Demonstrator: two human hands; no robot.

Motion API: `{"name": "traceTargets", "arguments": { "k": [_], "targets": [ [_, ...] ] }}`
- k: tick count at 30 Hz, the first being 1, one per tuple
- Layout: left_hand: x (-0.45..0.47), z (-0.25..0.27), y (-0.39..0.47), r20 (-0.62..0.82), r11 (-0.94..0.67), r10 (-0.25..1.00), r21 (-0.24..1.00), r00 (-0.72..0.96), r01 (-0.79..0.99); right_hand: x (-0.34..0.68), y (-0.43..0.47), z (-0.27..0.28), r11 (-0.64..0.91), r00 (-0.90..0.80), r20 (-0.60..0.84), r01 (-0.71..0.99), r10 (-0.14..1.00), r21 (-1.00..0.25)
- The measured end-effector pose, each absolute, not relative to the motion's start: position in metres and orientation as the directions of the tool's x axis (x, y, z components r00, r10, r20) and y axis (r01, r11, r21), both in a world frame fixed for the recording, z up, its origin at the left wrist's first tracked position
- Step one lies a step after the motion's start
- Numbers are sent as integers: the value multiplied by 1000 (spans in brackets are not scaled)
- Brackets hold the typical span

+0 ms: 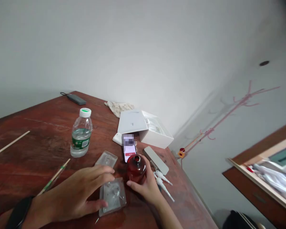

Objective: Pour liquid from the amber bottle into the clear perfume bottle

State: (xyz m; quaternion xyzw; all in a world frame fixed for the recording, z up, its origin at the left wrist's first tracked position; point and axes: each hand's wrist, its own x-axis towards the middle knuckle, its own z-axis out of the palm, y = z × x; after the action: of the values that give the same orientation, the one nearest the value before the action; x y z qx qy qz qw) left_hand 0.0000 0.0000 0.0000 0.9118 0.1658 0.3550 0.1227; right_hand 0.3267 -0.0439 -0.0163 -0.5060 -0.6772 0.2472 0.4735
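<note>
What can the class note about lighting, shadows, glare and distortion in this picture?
Head view: soft light on the pale wall; head view: faint shadows beside the pink coat rack, which appears steeply slanted; head view: small bright glints on the red bottle; head view: a pixelated patch over part of the phone; head view: dark upper right corner.

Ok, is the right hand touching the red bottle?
Touching: the head view shows the right hand wrapped around the side of the red bottle.
</note>
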Motion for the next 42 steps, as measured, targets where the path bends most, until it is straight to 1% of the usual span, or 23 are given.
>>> {"name": "traceTargets", "arguments": {
  "k": [3, 8, 11, 14, 16, 17, 18, 20, 22, 24, 26, 29, 32, 35, 37, 40, 42],
  "targets": [
    [1, 4, -4, 524, -878, 441, 421, 729, 228, 328, -44, -22, 380, -17, 429, 495, 903, -781],
    [8, 17, -8, 319, -756, 559, 576, 765, 312, 329, -44, -24, 387, -7, 456, 542, 890, -746],
    [13, 22, -14, 244, -711, 593, 606, 767, 357, 328, -43, -20, 414, -28, 485, 567, 874, -712],
    [14, 22, -17, 223, -686, 627, 612, 746, 394, 326, -44, -16, 430, -37, 504, 580, 863, -692],
    [13, 20, -17, 241, -697, 620, 607, 747, 383, 325, -44, -14, 429, -37, 502, 576, 864, -696],
    [12, 19, -15, 273, -717, 601, 600, 751, 355, 325, -44, -13, 424, -33, 496, 572, 868, -703],
    [11, 18, -14, 325, -746, 576, 585, 750, 319, 325, -44, -13, 414, -27, 486, 568, 874, -712],
    [9, 17, -10, 476, -810, 533, 527, 699, 258, 325, -44, -14, 388, -8, 461, 553, 887, -737],
    [8, 16, -5, 618, -854, 507, 455, 600, 252, 325, -44, -16, 365, 12, 434, 521, 901, -772],
    [8, 14, 1, 698, -873, 488, 406, 524, 271, 326, -44, -19, 350, 20, 408, 477, 913, -806],
    [7, 10, 8, 699, -862, 507, 412, 504, 296, 327, -45, -23, 341, 25, 393, 448, 919, -827],
    [6, -1, 20, 637, -821, 569, 466, 519, 328, 327, -45, -25, 345, 28, 396, 438, 918, -830],
    [4, -11, 29, 633, -820, 570, 476, 523, 318, 326, -46, -24, 348, 17, 396, 442, 918, -827],
    [4, -9, 30, 618, -812, 581, 490, 530, 319, 326, -46, -22, 352, 16, 399, 440, 917, -826],
    [3, -4, 26, 622, -823, 562, 484, 544, 297, 327, -45, -22, 358, 18, 412, 462, 911, -812],
    [3, 6, 16, 661, -873, 473, 440, 582, 210, 331, -46, -23, 353, 15, 432, 550, 902, -757],
    [5, 11, 7, 643, -883, 442, 437, 625, 174, 335, -47, -24, 346, 13, 437, 590, 900, -730]
  ]
}}
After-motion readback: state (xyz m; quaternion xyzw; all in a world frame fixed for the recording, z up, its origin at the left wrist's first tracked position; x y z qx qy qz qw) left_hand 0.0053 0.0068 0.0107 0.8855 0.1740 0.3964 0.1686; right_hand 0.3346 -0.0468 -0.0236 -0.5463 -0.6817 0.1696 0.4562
